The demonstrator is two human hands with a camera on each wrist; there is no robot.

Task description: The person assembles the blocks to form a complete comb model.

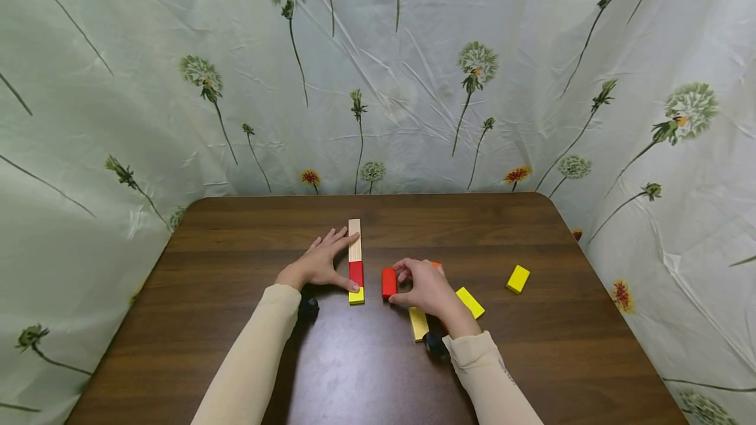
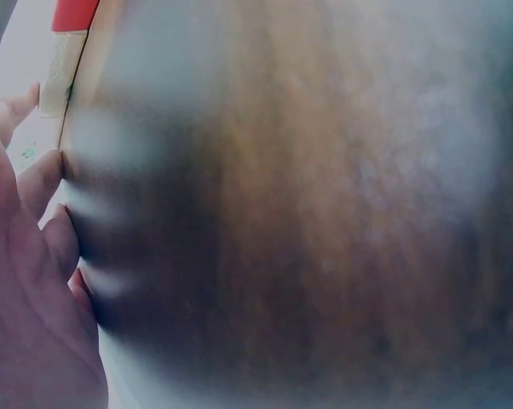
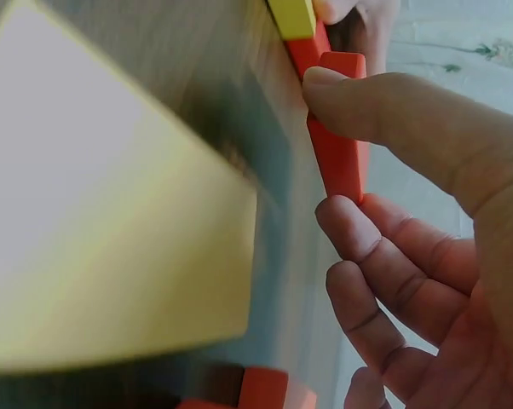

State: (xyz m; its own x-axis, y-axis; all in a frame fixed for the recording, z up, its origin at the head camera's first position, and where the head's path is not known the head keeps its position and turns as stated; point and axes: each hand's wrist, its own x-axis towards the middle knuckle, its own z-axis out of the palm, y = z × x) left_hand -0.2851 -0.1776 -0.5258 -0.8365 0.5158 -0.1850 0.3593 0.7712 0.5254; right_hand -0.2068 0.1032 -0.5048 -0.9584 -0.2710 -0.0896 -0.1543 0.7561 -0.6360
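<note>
A straight row of blocks lies left of centre on the table: plain wood (image 1: 355,249) at the far end, red (image 1: 356,273) in the middle, yellow (image 1: 356,298) nearest. My left hand (image 1: 317,265) lies spread beside the row, its thumb touching near the red-yellow join and a finger on the plain wood. To the right of the row, my right hand (image 1: 430,288) pinches a separate red block (image 1: 389,283) between thumb and fingertips. In the right wrist view, the thumb presses one side of that red block (image 3: 337,162), with fingertips at its lower end.
Around the right hand lie a pale yellow block (image 1: 419,325), a yellow block (image 1: 470,303) and a partly hidden orange-red block (image 1: 437,265). Another yellow block (image 1: 518,279) sits farther right. A flowered curtain (image 1: 378,84) hangs behind the brown table (image 1: 236,320).
</note>
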